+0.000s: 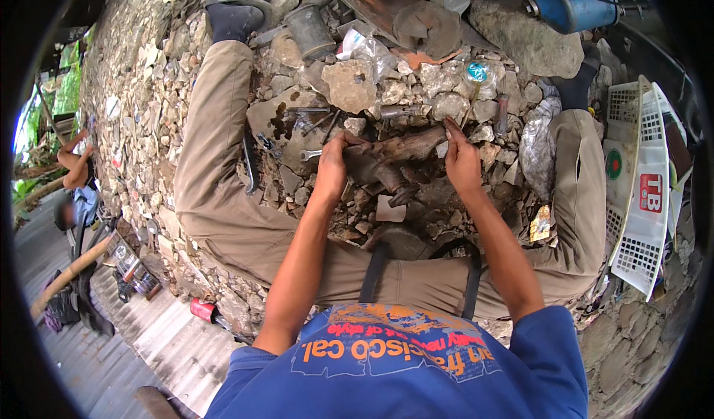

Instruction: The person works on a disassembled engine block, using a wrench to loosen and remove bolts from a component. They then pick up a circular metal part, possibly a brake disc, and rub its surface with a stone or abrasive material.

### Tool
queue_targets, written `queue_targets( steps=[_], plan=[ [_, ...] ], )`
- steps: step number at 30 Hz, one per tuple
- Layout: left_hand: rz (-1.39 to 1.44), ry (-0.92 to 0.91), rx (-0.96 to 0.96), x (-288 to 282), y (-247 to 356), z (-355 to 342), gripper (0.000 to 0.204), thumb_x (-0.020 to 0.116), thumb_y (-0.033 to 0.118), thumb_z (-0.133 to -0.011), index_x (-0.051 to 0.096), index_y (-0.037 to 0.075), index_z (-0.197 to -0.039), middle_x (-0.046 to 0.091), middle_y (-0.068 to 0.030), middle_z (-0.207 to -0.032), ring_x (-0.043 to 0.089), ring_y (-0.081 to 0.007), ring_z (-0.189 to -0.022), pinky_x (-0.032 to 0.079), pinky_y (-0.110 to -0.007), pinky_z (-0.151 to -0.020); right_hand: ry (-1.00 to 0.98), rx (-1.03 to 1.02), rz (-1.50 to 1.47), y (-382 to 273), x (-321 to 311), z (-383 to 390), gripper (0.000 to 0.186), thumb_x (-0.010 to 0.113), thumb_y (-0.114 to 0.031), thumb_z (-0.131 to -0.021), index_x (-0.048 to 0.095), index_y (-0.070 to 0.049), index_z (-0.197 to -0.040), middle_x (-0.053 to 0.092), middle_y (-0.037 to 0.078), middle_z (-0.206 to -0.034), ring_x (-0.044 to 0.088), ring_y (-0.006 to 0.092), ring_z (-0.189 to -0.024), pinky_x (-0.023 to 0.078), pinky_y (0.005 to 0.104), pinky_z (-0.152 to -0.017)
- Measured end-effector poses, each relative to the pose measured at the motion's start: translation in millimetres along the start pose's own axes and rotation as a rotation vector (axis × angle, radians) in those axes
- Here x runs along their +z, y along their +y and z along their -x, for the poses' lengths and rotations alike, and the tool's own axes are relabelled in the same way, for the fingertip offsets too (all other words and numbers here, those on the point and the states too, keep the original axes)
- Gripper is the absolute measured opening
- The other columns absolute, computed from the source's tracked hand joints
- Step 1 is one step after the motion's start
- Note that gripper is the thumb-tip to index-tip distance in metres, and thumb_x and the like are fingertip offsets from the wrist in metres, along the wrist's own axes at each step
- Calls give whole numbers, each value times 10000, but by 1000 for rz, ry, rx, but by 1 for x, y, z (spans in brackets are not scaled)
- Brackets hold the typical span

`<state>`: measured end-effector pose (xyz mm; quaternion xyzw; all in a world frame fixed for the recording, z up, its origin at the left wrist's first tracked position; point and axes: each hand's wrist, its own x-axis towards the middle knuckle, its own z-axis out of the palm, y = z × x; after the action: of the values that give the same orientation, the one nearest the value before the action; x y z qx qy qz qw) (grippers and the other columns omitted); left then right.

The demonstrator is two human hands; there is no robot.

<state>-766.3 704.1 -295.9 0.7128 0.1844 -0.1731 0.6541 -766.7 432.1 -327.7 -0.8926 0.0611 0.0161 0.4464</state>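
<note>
My left hand point(332, 167) and my right hand point(463, 160) are both closed, fingertips pinched on the two ends of a dirty brown rag-like piece point(405, 147). It stretches between them, low over the stones in front of my lap. Just under it lies a dark, rusty metal part point(398, 187), partly covered. A wrench point(310, 154) rests beside my left fingers, its far end hidden by them. Beyond the left hand, thin metal tool bars point(311, 109) lie on an oil-stained flat stone point(271, 121). A short metal cylinder point(399, 112) sits past the brown piece.
My bent legs frame the rubble. A dark-handled tool point(249, 164) lies by the left leg. A rusty can point(309, 32) and a blue metal tank point(569, 2) stand farther off. White plastic crates point(632, 196) flank my right leg. At far left, another person point(83, 192) sits.
</note>
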Motion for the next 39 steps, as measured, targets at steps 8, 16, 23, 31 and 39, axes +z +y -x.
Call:
queue_targets(
  steps=[8, 16, 23, 31, 39],
  plan=[
    [64, 25, -92, 1, 6, 6, 484, 275, 281, -973, 658, -12, -936, 684, -114, -941, 590, -200, -882, 449, -318, -834, -128, 234, 13, -13, 0, 4, 221, 550, -26, -920, 663, -7, -1110, 672, 215, -762, 668, 331, -629, 548, 435, -614],
    [76, 29, -50, 1, -4, 0, 471, 302, 328, -972, 642, 4, -941, 674, -107, -918, 610, -193, -826, 487, -315, -756, -267, 172, -20, -18, 1, 6, 328, 489, -8, -961, 601, -8, -1271, 628, 212, -1255, 686, 271, -1049, 515, 287, -819],
    [139, 12, -74, 7, 3, 3, 446, 312, 319, -966, 644, 22, -945, 673, -98, -909, 620, -179, -778, 504, -303, -719, -69, -248, -180, -24, 24, 30, 278, 541, -50, -940, 629, -3, -1199, 674, 252, -908, 675, 388, -717, 529, 450, -666],
    [109, 65, -110, 2, -3, 0, 466, 318, 307, -992, 648, -14, -920, 653, -136, -952, 567, -230, -892, 429, -345, -859, -84, -237, -206, -15, 26, 34, 228, 537, -35, -948, 654, 15, -1137, 702, 197, -948, 679, 276, -815, 525, 365, -749],
    [132, 36, -79, -3, -18, -5, 445, 308, 328, -993, 629, 20, -996, 685, -126, -927, 639, -197, -768, 519, -323, -704, -57, -271, -227, -17, 32, 29, 306, 560, -29, -928, 635, -8, -1225, 699, 252, -913, 658, 306, -649, 530, 382, -652]
  ],
)
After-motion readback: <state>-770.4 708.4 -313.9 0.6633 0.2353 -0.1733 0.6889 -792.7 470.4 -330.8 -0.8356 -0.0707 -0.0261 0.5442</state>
